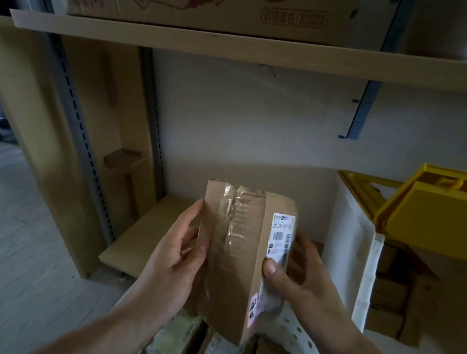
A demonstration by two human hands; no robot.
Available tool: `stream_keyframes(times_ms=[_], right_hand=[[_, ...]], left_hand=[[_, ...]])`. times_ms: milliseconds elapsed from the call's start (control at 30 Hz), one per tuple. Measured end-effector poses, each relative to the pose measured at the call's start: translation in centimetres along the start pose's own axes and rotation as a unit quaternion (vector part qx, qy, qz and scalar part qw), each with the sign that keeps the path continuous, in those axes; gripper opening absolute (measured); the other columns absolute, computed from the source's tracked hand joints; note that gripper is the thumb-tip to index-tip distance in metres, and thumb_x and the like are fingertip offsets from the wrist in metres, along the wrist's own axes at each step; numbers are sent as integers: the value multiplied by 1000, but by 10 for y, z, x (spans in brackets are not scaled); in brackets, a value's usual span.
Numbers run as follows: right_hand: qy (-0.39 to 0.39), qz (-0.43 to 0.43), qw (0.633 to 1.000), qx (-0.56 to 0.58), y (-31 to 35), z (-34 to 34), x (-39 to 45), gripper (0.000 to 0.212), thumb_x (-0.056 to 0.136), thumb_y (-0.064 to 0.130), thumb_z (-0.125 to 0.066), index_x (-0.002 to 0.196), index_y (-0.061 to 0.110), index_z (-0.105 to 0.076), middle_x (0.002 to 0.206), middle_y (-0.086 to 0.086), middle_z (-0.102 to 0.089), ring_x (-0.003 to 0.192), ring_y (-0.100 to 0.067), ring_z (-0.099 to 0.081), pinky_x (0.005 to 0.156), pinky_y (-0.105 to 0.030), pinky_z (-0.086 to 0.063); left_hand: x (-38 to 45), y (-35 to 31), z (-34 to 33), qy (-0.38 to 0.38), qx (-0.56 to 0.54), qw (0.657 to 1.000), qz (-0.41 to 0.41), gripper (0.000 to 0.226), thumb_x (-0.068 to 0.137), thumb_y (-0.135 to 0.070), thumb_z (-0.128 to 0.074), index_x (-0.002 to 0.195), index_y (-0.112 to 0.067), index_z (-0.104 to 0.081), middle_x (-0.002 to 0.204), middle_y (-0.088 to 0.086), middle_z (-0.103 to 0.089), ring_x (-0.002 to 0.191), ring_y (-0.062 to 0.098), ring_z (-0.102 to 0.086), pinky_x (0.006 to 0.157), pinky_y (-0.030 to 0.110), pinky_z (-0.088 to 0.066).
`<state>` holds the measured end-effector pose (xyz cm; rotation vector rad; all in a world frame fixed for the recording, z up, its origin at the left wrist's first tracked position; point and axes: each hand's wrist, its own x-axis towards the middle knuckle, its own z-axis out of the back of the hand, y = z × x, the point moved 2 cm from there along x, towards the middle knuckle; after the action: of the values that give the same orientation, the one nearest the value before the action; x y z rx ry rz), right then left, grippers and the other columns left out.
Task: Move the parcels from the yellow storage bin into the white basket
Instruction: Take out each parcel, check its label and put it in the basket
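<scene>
I hold a brown cardboard parcel [236, 251] upright between both hands; clear tape runs down its front and a white shipping label sits on its right side. My left hand [173, 254] grips its left edge, my right hand [299, 277] its right edge with the thumb on the label. Directly below the parcel is the white basket [300, 343] with a perforated wall, and several parcels [174, 339] lie inside it. The yellow storage bin [433, 224] stands at the right, lid raised, with brown boxes [392, 295] visible in it.
A wooden shelf board [141, 233] lies behind the parcel, with a metal rack upright [87, 145] to its left. An upper shelf [239, 46] carries a large printed carton [203, 0]. A white cloth [354, 245] hangs by the bin. Grey floor [8, 226] at the left.
</scene>
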<state>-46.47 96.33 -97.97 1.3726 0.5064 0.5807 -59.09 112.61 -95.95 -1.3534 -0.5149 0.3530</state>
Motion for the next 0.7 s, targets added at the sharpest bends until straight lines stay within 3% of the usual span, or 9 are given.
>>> stream_keyframes(times_ms=[67,167,233,300,367,400,500,700], right_hand=[[0,1,1000,13,-1,-1,-1,69,73,57,-81,130,36,-49,116,19,-72,106,-2,-70,89,-31,-59],[-17,26,999,12,4,0,-3,57,73,52,-70,123,33,-54,112,16,-74,101,-5,-72,84,-30,-62],[-39,58,997,15,8,1,-3,47,79,48,-65,121,30,-58,112,14,-75,101,-3,-72,82,-25,-61],[-63,89,994,26,11,2,-4,42,85,42,-61,125,28,-60,111,14,-75,101,-3,-71,81,-21,-59],[-79,107,990,42,12,2,-4,42,87,39,-58,127,28,-60,112,14,-75,103,-4,-71,80,-19,-58],[-86,112,989,52,13,2,-5,43,86,39,-58,128,28,-59,112,14,-75,103,-3,-71,79,-19,-58],[-104,123,985,66,18,2,-8,44,84,38,-58,127,29,-58,111,15,-75,101,-3,-71,77,-21,-59],[-98,140,984,40,24,4,-10,34,91,39,-51,119,26,-63,107,14,-75,100,-3,-71,74,-14,-56]], left_hand=[[0,-1,-2,-24,33,999,-5,47,103,-6,-47,122,-48,-50,108,-31,-69,102,-10,-65,82,20,-59],[2,2,-4,-62,55,997,-3,25,106,-15,-46,95,-33,-60,95,-6,-71,92,15,-70,79,46,-59],[1,3,-4,-64,2,998,-6,21,105,-31,-48,88,-26,-59,92,14,-63,85,30,-64,67,40,-53],[-2,1,-3,-37,-42,998,-17,26,90,-49,-57,91,-23,-58,91,23,-57,78,26,-58,62,32,-45],[-4,2,-3,6,-53,998,-23,40,80,-57,-67,101,-24,-57,87,11,-67,77,17,-65,63,27,-51],[-4,2,-4,26,-56,998,-23,44,77,-58,-70,106,-28,-57,91,3,-72,82,16,-71,67,29,-56],[-3,6,-4,43,-35,998,-30,50,79,-55,-71,121,-33,-53,114,1,-74,102,24,-73,84,48,-61],[0,2,-1,43,-65,997,-22,43,88,-34,-61,128,-26,-48,118,-5,-73,107,18,-73,81,30,-62]])
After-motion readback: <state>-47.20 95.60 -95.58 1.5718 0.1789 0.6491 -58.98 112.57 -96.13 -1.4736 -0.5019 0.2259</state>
